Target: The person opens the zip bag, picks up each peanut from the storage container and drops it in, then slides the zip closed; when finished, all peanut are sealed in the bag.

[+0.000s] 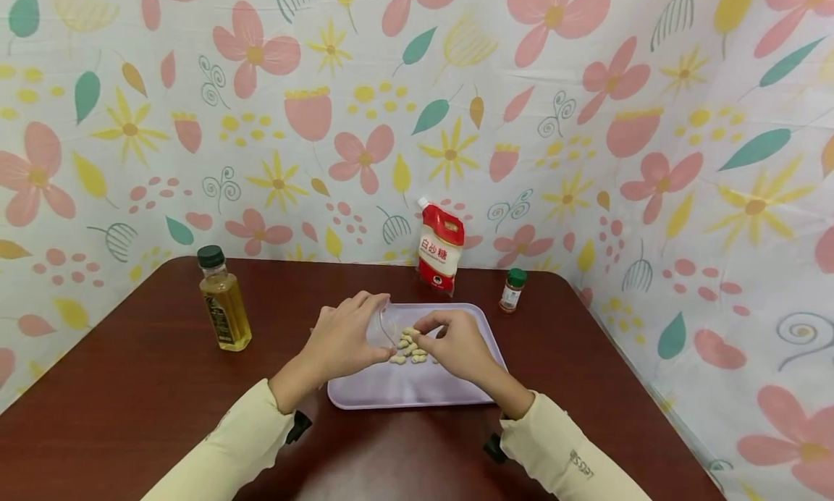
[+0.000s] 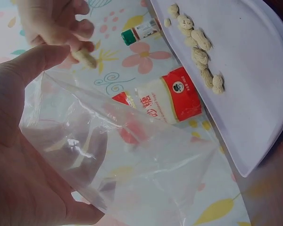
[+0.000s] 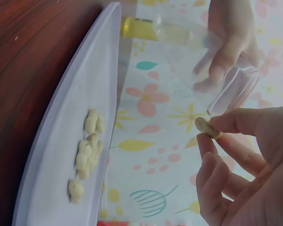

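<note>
My left hand (image 1: 342,336) holds a clear plastic bag (image 2: 127,165) by its mouth, thumb and fingers spread so the mouth gapes. No contents show in the bag. My right hand (image 1: 457,345) pinches one unshelled peanut (image 3: 207,128) between thumb and fingertips, close beside the bag's mouth and apart from it. Several more peanuts (image 1: 410,347) lie in a loose cluster on the lilac tray (image 1: 417,392), beneath and between both hands. The left wrist view also shows the pinched peanut (image 2: 85,58) outside the bag.
A bottle of yellow oil (image 1: 224,305) with a dark green cap stands on the brown table (image 1: 98,385) at the left. Behind the tray is a red and white sugar pouch (image 1: 439,249). A small green-capped jar (image 1: 512,291) stands at the back right. Flowered cloth (image 1: 365,124) hangs behind.
</note>
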### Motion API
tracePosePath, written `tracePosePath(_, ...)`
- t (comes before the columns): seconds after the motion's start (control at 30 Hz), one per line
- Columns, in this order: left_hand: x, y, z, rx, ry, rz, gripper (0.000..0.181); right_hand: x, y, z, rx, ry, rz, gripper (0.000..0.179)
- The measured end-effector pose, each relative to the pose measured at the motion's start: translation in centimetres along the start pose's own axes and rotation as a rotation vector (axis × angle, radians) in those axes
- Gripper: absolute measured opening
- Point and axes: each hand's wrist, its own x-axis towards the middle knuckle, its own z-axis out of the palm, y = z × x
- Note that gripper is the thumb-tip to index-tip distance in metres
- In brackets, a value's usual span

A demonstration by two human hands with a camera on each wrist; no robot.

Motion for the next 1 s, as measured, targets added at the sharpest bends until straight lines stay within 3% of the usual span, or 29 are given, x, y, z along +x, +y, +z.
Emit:
tracePosePath(0.57,-0.6,0.1,0.3,0.022,0.018,-0.004,0.081,-0.8,-1.6,0.0,0.087,0.18,-0.04,0.009)
tracePosePath(1.0,-0.5,-0.1,0.5,0.013,0.06,0.014,0.085,-0.5,-2.1,-0.1,0.137,0.169,-0.066,0.012)
